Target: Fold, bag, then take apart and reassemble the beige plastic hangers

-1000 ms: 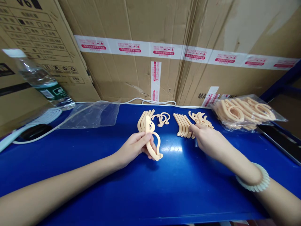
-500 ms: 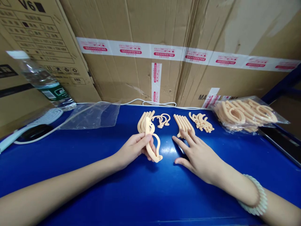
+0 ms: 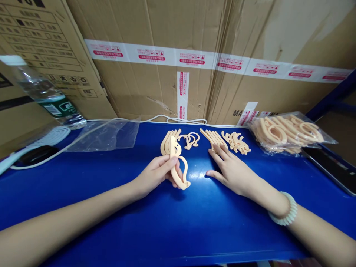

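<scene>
My left hand (image 3: pixel 160 171) is closed around a peach plastic folding hanger (image 3: pixel 175 171), whose long bar and curved hook-like loop show. It is held above the blue tabletop, its upper end overlapping a group of bent peach bars (image 3: pixel 166 144) behind. My right hand (image 3: pixel 232 170) lies palm down with fingers stretched out and thumb apart. Its fingertips touch the near ends of a row of straight peach bars (image 3: pixel 214 138); what lies under them is hidden. Right of that row is a heap of small curved pieces (image 3: pixel 236 142). Several peach hooks (image 3: pixel 190 140) lie between the two groups of bars.
A clear bag of peach parts (image 3: pixel 287 131) lies at the right, beside a dark flat device (image 3: pixel 332 168). At the left are a water bottle (image 3: pixel 52 98), an empty plastic bag (image 3: pixel 104 137) and a black mouse-like object (image 3: pixel 40 154). Cardboard boxes (image 3: pixel 155 89) stand behind.
My right hand has moved slightly forward, and the row of straight bars has shifted and fanned left at its far end. The left hand keeps its hold; the whole view has shifted slightly.
</scene>
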The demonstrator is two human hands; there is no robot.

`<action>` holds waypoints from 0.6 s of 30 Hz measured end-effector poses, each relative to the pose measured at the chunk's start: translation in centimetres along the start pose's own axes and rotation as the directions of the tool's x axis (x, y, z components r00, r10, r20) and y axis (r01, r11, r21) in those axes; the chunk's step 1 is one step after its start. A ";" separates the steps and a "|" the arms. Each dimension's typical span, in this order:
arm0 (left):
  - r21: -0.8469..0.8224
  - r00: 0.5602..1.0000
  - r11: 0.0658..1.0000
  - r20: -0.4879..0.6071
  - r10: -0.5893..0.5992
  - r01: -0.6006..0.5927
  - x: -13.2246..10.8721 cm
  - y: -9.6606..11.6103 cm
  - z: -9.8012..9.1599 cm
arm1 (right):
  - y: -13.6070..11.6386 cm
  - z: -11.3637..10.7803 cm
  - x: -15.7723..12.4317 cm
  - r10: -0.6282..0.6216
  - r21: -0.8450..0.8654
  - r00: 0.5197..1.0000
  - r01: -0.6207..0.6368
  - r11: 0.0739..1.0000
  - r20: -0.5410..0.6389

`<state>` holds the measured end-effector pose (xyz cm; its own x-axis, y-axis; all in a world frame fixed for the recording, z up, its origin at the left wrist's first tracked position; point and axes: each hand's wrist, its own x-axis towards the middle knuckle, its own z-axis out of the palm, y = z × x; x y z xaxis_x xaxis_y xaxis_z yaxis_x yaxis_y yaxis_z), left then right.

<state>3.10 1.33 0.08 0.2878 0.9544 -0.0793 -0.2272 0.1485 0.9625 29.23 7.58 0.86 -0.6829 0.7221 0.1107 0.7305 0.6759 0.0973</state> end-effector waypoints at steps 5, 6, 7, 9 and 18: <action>0.009 1.000 1.000 0.003 -0.005 0.005 -0.1 0.1 0.1 | 0.1 0.1 -0.2 -0.007 0.008 1.000 0.007 1.000 -0.021; 0.014 1.000 1.000 0.002 -0.006 0.006 -0.1 0.1 0.1 | -0.1 0.0 -0.3 -0.007 -0.003 0.999 0.007 1.000 -0.034; 0.018 1.000 1.000 -0.001 -0.005 0.005 0.0 0.1 0.1 | -0.4 -0.3 -0.3 -0.010 -0.013 0.999 0.009 1.000 -0.049; 0.022 1.000 1.000 -0.003 0.005 -0.005 0.0 -0.1 0.2 | -1.1 -1.1 -0.4 -0.042 -0.017 0.996 0.041 0.999 -0.084; 0.171 0.993 0.978 0.041 0.111 -0.116 -0.1 -0.6 0.0 | -4.5 -3.4 -1.6 -0.518 0.067 0.837 0.535 0.842 -0.178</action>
<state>3.17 1.15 -0.48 0.2990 0.9535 0.0385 -0.0965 -0.0100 0.9953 27.05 2.93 3.56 -0.9488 0.2280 0.2185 0.2494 0.9655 0.0754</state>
